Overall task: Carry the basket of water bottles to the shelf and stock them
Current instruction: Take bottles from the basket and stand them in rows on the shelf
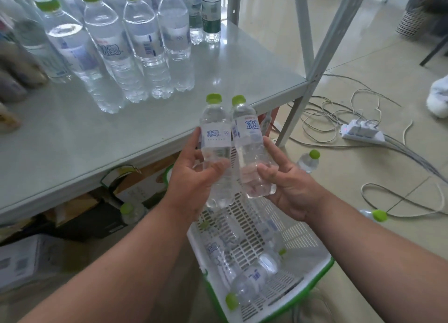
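Green-capped bottles stood in both grips: the left hand (194, 177) held one bottle (216, 150), the right hand (288, 189) another (251, 148). Both hung above the basket (303, 281), beside the shelf (97, 133).

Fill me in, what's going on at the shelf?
A person is stocking water. The left hand grips one bottle, the right hand another, both upright before the shelf, where a green-capped row already stands. More bottles lie in the basket on the floor.
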